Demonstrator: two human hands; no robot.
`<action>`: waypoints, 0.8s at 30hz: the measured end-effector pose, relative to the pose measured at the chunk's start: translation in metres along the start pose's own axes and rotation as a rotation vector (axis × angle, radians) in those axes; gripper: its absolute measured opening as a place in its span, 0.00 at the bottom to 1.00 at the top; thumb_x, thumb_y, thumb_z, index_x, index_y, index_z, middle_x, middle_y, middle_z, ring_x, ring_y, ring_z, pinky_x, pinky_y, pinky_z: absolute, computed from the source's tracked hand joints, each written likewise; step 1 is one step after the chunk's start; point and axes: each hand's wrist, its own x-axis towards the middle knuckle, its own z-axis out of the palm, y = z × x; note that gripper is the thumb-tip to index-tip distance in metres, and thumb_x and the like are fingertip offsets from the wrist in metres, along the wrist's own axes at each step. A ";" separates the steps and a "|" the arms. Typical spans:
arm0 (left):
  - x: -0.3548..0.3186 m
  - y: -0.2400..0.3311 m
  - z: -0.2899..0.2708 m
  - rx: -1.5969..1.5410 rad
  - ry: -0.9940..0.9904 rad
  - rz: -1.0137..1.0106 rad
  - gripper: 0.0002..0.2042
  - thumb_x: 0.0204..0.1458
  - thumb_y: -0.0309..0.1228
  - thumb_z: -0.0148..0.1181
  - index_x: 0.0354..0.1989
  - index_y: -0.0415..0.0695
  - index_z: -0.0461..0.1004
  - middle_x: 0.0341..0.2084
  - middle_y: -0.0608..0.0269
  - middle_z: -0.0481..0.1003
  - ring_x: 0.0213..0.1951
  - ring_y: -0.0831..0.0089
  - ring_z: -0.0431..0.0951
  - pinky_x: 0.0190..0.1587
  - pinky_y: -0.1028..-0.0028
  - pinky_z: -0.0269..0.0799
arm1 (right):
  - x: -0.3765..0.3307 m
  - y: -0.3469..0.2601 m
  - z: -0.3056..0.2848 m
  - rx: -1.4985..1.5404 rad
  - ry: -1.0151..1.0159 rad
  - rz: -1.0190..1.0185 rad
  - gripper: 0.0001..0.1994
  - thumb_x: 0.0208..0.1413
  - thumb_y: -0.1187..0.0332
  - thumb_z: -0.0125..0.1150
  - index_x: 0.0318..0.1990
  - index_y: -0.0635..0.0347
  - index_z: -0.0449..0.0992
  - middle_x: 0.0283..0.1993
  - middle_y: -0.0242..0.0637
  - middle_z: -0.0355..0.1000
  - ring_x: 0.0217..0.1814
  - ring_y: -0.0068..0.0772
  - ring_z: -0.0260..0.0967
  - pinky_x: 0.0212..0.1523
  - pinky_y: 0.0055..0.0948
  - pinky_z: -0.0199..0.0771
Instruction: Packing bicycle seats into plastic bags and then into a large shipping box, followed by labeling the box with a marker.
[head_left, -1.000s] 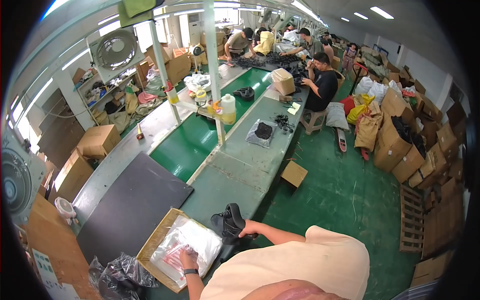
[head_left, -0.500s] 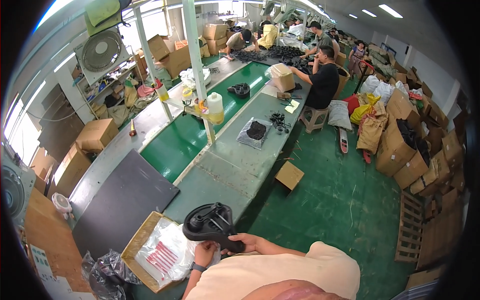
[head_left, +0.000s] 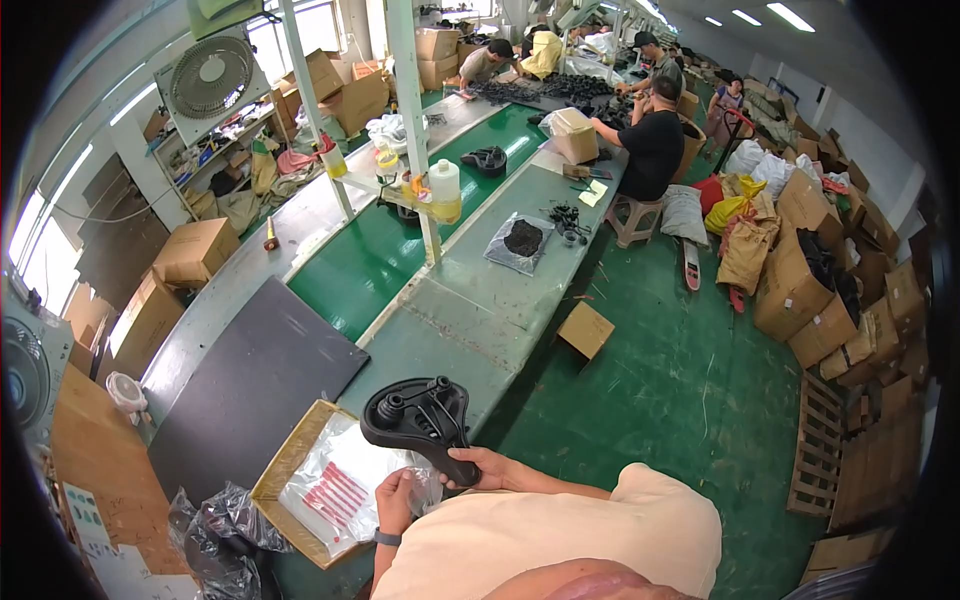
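A black bicycle saddle (head_left: pixel 418 418) is tilted above the bench's near end, its underside with rails and round springs facing up. My right hand (head_left: pixel 486 468) is closed round its narrow nose. Just left of the nose, my left hand (head_left: pixel 394 494) has its fingers pinched on the edge of a clear plastic bag (head_left: pixel 427 487), which spreads toward the saddle's nose. Beside my left hand stands an open cardboard box (head_left: pixel 272 487) filled with flat clear bags (head_left: pixel 335 490) bearing red print.
Left of the box lie plastic-wrapped black items (head_left: pixel 225 545). A dark sheet (head_left: pixel 255 385) covers part of the bench, beside a green conveyor belt (head_left: pixel 360 280) carrying another black saddle (head_left: pixel 485 160). Co-workers sit farther along the bench. A small carton (head_left: pixel 585 332) stands on the floor.
My left hand has drawn back leftward from the saddle's nose, and the clear bag now shows between my hands. The saddle has shifted slightly up and left, and the view has turned a little.
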 end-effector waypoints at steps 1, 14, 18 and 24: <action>-0.004 0.009 -0.009 -0.077 0.026 0.025 0.13 0.71 0.31 0.63 0.53 0.34 0.84 0.39 0.65 0.84 0.37 0.78 0.80 0.42 0.74 0.78 | 0.013 0.008 0.006 -0.038 0.007 -0.051 0.22 0.74 0.57 0.62 0.64 0.66 0.75 0.48 0.47 0.81 0.48 0.39 0.83 0.49 0.35 0.88; -0.092 0.031 -0.253 -0.914 0.179 0.376 0.09 0.72 0.34 0.60 0.53 0.43 0.79 0.47 0.66 0.84 0.47 0.76 0.84 0.51 0.69 0.82 | 0.081 0.098 0.101 -0.284 -0.078 -0.191 0.28 0.67 0.60 0.71 0.68 0.64 0.72 0.55 0.43 0.79 0.52 0.38 0.81 0.49 0.37 0.85; -0.138 0.059 -0.254 -0.807 0.188 0.054 0.08 0.71 0.33 0.60 0.48 0.42 0.80 0.31 0.71 0.78 0.33 0.78 0.78 0.39 0.76 0.75 | 0.097 0.134 0.109 -0.333 -0.094 -0.084 0.31 0.64 0.61 0.73 0.69 0.68 0.70 0.55 0.48 0.79 0.56 0.41 0.79 0.50 0.40 0.83; -0.123 0.014 -0.309 -0.722 0.209 0.021 0.09 0.71 0.32 0.57 0.46 0.42 0.81 0.27 0.70 0.76 0.28 0.81 0.75 0.30 0.76 0.70 | 0.144 0.219 0.150 -0.921 0.094 -0.137 0.44 0.54 0.69 0.80 0.76 0.65 0.62 0.67 0.41 0.74 0.66 0.35 0.72 0.66 0.38 0.75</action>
